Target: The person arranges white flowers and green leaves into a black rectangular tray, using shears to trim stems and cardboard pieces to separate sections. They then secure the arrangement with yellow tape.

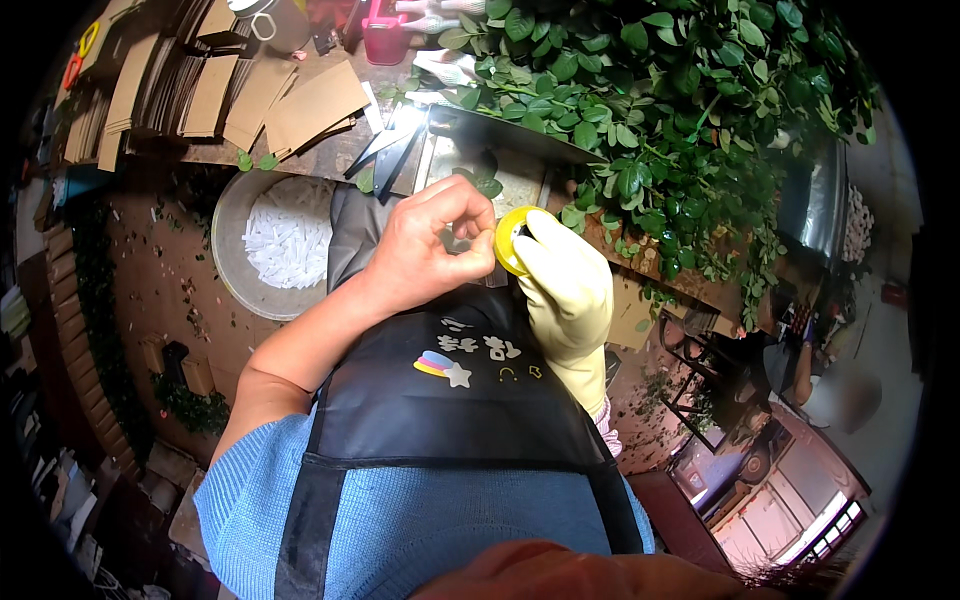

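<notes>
A yellow roll of tape (508, 240) is gripped in my right hand (568, 275), which wears a pale yellow rubber glove. My bare left hand (430, 235) is closed in a pinch right at the roll's left edge. Whatever lies between its thumb and fingertip is too small to make out. Both hands are in front of my black apron (440, 420). Just beyond them, on the table, a shallow metal tray (430, 165) has dark green leaves in it.
Leafy green stems (640, 130) are heaped over the table's right side. Flat cardboard pieces (315, 105) cover its left side, near a pink container (386, 40). A round tub (228, 250) of white paper strips stands at left. At far right is another person (840, 400).
</notes>
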